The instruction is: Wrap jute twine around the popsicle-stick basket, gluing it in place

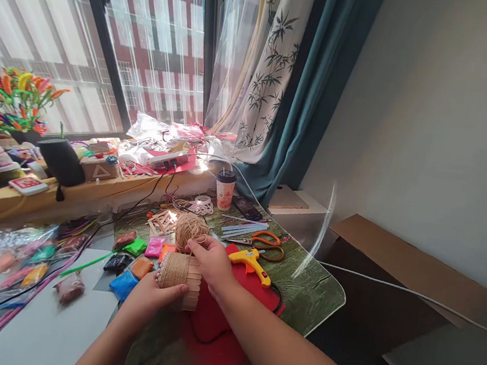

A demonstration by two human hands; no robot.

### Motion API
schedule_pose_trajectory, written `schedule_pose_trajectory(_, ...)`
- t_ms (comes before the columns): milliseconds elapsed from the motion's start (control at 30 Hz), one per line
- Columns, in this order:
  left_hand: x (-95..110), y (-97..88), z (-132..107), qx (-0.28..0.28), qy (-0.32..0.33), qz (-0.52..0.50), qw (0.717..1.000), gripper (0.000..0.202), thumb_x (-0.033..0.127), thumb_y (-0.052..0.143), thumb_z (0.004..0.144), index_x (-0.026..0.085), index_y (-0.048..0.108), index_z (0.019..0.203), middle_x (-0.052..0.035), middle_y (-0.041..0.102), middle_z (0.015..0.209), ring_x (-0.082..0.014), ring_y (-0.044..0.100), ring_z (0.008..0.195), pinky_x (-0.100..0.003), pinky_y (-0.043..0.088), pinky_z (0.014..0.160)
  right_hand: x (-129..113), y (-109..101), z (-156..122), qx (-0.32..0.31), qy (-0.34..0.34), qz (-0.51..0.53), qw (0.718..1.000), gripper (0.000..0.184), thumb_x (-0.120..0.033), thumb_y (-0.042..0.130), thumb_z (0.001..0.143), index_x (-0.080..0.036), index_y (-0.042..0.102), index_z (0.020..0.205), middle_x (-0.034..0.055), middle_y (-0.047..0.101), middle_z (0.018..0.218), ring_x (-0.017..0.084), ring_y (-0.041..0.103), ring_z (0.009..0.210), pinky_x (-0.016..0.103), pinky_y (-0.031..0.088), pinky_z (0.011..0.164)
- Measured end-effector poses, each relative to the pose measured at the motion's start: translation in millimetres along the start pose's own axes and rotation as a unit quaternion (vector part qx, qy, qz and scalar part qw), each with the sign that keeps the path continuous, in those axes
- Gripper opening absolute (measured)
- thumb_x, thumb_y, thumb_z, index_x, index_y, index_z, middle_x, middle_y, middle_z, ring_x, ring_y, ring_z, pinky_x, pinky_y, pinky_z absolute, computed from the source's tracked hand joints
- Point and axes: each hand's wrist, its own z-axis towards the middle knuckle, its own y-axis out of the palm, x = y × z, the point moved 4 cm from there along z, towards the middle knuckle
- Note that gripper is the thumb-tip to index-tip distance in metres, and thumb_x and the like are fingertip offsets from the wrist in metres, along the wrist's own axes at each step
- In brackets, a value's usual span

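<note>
My left hand (pixel 155 295) is closed around a small cylinder of wooden craft sticks (pixel 192 285), tilted on its side. Brown jute twine is wound round much of its length, and bare sticks show at the right end. Pinched between thumb and fingers, a strand of the twine (pixel 191 248) is in my right hand (pixel 212 261), just above the cylinder. Behind the hands lies the ball of twine (pixel 191 226). A yellow hot glue gun (pixel 252 262) rests on a red sheet (pixel 252 292) to the right of my right hand.
Orange-handled scissors (pixel 267 241), glue sticks (pixel 244 228) and a lidded paper cup (pixel 225 191) stand or lie toward the back. Colourful clay packets (pixel 124 283) are at the left. A black cord crosses the red sheet. The table's rounded edge (pixel 342 299) is at right.
</note>
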Motion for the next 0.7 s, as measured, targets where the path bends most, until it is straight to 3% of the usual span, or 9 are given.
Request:
schedule_pose_trajectory(200, 0, -1.4, 0, 0.009, 0.003, 0.010, 1.000, 0.042, 0.037, 0.087, 0.068, 0.013, 0.078, 0.101, -0.0113, 0.084, 0.094, -0.0348, 0.077, 0.089, -0.038, 0.061, 0.076, -28, 25, 7, -0.156, -0.030, -0.149, 0.976, 0.032, -0.047, 0.083, 0.070, -0.017, 0.072, 0.070, -0.0035, 0.063, 0.063, 0.012, 0.053, 0.061, 0.025, 0.040, 0.062)
schedule_pose_trajectory(433, 2, -1.7, -3, 0.005, 0.001, 0.004, 1.000, 0.048, 0.040, 0.088, 0.065, 0.014, 0.078, 0.104, -0.0114, 0.084, 0.096, -0.0361, 0.077, 0.095, -0.039, 0.060, 0.081, -12, 27, 31, -0.143, 0.030, -0.370, 0.917, 0.022, -0.038, 0.076, 0.078, -0.018, 0.075, 0.069, -0.0014, 0.066, 0.064, 0.013, 0.054, 0.063, 0.025, 0.036, 0.057)
schedule_pose_trajectory(567, 1, -2.7, -2, -0.009, 0.011, 0.024, 1.000, 0.050, 0.043, 0.089, 0.065, 0.013, 0.079, 0.104, -0.0134, 0.084, 0.101, -0.0374, 0.076, 0.097, -0.040, 0.060, 0.082, -13, 18, 33, -0.141, 0.032, -0.435, 0.889, 0.026, -0.044, 0.078, 0.076, -0.018, 0.075, 0.071, -0.0001, 0.068, 0.067, 0.014, 0.056, 0.063, 0.026, 0.035, 0.057)
schedule_pose_trajectory(700, 4, -2.1, -4, -0.011, -0.001, -0.001, 1.000, 0.052, 0.042, 0.088, 0.065, 0.013, 0.078, 0.107, -0.0130, 0.084, 0.105, -0.0373, 0.076, 0.102, -0.040, 0.061, 0.086, -25, -10, 15, -0.119, -0.027, -0.410, 0.904, 0.035, -0.051, 0.065, 0.087, -0.019, 0.075, 0.077, 0.0012, 0.071, 0.072, 0.016, 0.059, 0.068, 0.026, 0.038, 0.061)
